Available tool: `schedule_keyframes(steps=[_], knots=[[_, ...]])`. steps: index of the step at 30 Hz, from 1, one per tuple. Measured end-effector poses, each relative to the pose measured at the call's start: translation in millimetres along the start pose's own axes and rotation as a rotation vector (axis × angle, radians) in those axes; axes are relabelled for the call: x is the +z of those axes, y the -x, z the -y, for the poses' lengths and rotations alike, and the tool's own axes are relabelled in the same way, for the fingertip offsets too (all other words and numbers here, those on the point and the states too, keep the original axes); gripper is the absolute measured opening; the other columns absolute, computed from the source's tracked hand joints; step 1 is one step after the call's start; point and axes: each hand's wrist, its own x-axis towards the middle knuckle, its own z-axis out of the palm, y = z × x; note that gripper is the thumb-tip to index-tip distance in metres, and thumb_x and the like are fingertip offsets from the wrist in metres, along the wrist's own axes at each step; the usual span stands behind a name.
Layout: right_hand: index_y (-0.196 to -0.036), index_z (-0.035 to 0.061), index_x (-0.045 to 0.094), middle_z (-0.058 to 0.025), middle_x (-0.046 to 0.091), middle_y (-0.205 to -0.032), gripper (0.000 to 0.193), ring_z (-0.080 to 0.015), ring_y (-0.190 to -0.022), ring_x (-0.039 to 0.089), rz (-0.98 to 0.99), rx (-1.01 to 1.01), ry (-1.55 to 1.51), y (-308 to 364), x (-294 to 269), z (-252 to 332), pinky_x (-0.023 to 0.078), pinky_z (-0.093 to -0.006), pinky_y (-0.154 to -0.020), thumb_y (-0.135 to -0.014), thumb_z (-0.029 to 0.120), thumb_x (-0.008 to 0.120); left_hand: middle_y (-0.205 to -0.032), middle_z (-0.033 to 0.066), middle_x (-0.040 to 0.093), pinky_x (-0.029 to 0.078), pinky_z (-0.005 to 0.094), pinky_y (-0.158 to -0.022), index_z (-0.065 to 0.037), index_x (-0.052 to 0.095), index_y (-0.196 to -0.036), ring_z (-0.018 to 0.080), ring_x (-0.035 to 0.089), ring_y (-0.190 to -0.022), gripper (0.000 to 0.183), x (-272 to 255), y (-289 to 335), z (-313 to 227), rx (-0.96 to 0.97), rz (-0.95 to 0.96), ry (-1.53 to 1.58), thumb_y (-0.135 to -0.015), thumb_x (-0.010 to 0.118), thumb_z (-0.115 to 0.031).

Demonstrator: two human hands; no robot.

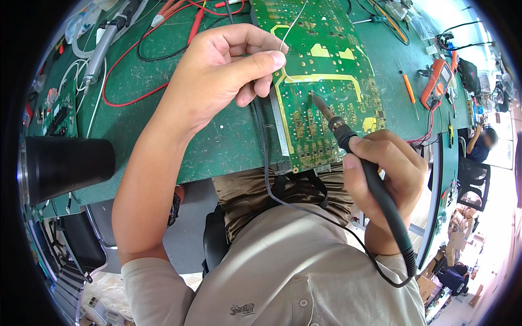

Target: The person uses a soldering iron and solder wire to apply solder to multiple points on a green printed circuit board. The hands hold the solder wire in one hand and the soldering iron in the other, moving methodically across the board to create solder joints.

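Note:
A large green circuit board [326,70] with gold-coloured traces lies on the bench in front of me. Pinched between the thumb and fingers of my left hand [234,68] is a thin strand of solder wire [294,23], which bends down toward the board. My right hand [389,168] grips a soldering iron [340,130] by its dark handle. The iron's tip points up and left at the middle of the board; whether it touches cannot be made out. A black cord runs from the handle's end across my lap and up the board's left side.
A black cylinder [70,165] stands at the left edge of the green bench [217,146]. Red test leads [197,24] and a grey tool [100,51] lie at upper left. An orange multimeter [436,81] and a screwdriver [409,87] rest at right. Another person [478,145] sits far right.

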Motion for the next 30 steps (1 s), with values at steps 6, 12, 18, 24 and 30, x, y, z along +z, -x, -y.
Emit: schedule_keyframes(steps=[6,12,18,24,30], knots=[[-0.085,-0.0054,0.066,-0.0020,0.060,-0.070,0.016,-0.0045,-0.061,0.048,-0.095,0.164,-0.236,-7,-11,-30,0.033,-0.0203,-0.054,-0.079,0.008,0.071,-0.069,0.0029,0.061,0.040,0.0190,-0.045,0.001,0.067,-0.099,0.0056,0.055,-0.056,0.013,0,0,-2,-0.009,-0.015,0.006,-0.088,0.067,-0.007],[-0.084,-0.0056,0.065,-0.0023,0.059,-0.069,0.017,-0.0041,-0.060,0.048,-0.075,0.260,-0.376,-6,-18,-44,0.035,-0.0198,-0.054,-0.080,0.011,0.069,-0.080,0.0055,0.065,0.037,0.0170,-0.041,0.001,0.066,-0.103,0.0037,0.054,-0.057,0.015,1,-1,-1,-0.010,-0.020,-0.018,-0.090,0.066,-0.007],[-0.085,-0.0047,0.063,-0.0043,0.057,-0.064,0.018,-0.0060,-0.055,0.047,-0.062,0.333,-0.500,-12,-20,-55,0.034,-0.0208,-0.052,-0.082,0.013,0.064,-0.070,0.0020,0.062,0.039,0.0188,-0.044,0.001,0.067,-0.100,0.0049,0.056,-0.056,0.014,1,0,-2,-0.008,-0.023,-0.004,-0.089,0.066,-0.007],[-0.083,-0.0047,0.061,-0.0043,0.054,-0.063,0.014,-0.0068,-0.053,0.044,-0.098,0.354,-0.594,-12,-16,-59,0.031,-0.0219,-0.050,-0.082,0.009,0.061,-0.080,0.0056,0.065,0.037,0.0168,-0.042,0.001,0.066,-0.103,0.0036,0.054,-0.056,0.015,0,-1,-1,-0.006,-0.016,-0.018,-0.090,0.066,-0.007],[-0.083,-0.0052,0.060,-0.0043,0.053,-0.064,0.014,-0.0071,-0.052,0.044,-0.138,0.371,-0.605,-10,-14,-57,0.030,-0.0215,-0.049,-0.083,0.009,0.061,-0.086,0.0067,0.066,0.035,0.0156,-0.040,0.001,0.066,-0.105,0.0026,0.053,-0.057,0.016,-1,-2,1,-0.009,-0.003,-0.020,-0.091,0.065,-0.008]])
